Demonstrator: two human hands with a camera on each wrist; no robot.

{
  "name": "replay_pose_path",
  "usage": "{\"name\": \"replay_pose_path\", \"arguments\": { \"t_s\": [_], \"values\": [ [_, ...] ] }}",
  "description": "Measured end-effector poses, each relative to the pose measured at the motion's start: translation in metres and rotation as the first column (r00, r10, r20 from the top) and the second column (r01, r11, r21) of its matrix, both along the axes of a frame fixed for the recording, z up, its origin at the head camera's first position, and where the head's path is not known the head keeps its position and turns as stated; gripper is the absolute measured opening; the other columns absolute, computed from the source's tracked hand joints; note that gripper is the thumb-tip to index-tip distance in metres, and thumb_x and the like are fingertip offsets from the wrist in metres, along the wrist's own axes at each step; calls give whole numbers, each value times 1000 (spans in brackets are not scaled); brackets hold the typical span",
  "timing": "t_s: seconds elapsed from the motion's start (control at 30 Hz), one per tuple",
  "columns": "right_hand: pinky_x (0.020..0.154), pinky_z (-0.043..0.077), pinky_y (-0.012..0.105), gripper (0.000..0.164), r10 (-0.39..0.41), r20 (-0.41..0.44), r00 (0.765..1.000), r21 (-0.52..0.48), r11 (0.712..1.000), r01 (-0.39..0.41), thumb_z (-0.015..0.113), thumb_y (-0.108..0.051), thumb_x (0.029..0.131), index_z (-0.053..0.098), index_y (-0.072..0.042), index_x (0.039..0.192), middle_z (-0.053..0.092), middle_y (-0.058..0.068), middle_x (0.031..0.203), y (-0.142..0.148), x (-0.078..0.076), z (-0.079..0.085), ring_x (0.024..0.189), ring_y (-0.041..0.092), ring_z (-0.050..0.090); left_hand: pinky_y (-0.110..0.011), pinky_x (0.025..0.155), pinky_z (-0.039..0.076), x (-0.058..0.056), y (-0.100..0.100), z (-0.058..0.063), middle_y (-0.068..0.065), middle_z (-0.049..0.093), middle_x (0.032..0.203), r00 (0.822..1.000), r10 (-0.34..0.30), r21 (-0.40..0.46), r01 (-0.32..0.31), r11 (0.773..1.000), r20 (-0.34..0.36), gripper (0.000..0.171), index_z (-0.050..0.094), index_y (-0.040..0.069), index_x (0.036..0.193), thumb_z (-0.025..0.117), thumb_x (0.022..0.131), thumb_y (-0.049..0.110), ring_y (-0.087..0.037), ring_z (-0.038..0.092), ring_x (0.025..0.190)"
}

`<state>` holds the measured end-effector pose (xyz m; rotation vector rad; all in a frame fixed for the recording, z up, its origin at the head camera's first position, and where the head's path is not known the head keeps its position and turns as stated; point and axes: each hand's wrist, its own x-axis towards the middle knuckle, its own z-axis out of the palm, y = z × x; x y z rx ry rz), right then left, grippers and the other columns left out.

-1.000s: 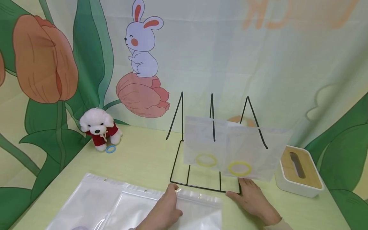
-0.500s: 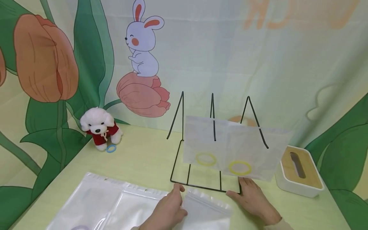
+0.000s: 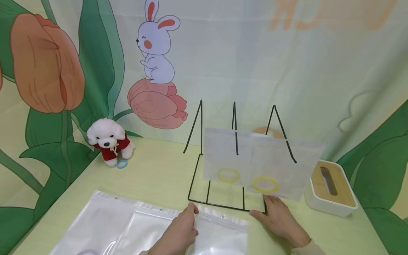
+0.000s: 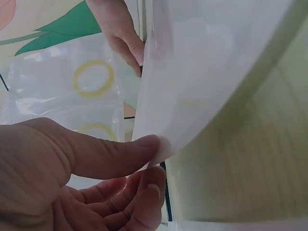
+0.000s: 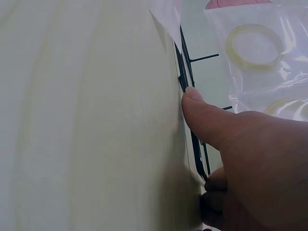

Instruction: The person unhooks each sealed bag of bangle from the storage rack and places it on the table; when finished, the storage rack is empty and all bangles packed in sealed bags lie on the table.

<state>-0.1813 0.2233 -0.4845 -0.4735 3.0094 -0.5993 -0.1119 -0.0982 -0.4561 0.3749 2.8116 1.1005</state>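
Our left hand (image 3: 180, 226) pinches clear bag (image 3: 223, 230) by edge; our right hand (image 3: 282, 221) grips wire rack (image 3: 223, 206) at corner. Pinch too light, bag could slip free.

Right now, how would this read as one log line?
left hand: pinches edge of plastic bag; right hand: holds corner of black rack; yellow rings: in hanging bags; white toy dog: left of rack
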Motion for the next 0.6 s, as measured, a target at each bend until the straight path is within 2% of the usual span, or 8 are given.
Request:
{"name": "replay_pose_path", "arguments": {
  "t_s": [0.2, 0.47, 0.6],
  "values": [
    [104, 32, 60, 87, -1, 1, 1000, 2, 1000, 1, 54, -54, 94, 37, 19, 138, 42, 38, 137, -1, 1, 1, 128, 51, 39, -31, 60, 45, 1, -4, -1, 2, 48, 73, 999, -27, -7, 27, 1000, 28, 51, 47, 2, 115, 70, 72, -11, -12, 48, 63],
    [104, 32, 60, 87, -5, 12, 1000, 3, 1000, 5, 55, -55, 94, 37, 17, 139, 42, 37, 137, -2, 0, 0, 128, 50, 39, -35, 68, 47, 3, -7, -2, -5, 57, 91, 996, -6, -53, 10, 999, 84, 56, 49, -1, 121, 72, 71, -12, -17, 50, 73],
    [104, 32, 60, 87, -1, 4, 1000, -1, 1000, 1, 55, -55, 93, 37, 17, 139, 42, 37, 137, -1, 0, 0, 128, 50, 40, -36, 72, 48, 6, -10, 1, -3, 58, 90, 998, -25, -89, 31, 996, 60, 58, 50, -2, 123, 69, 70, -16, -17, 51, 76]
  ]
}}
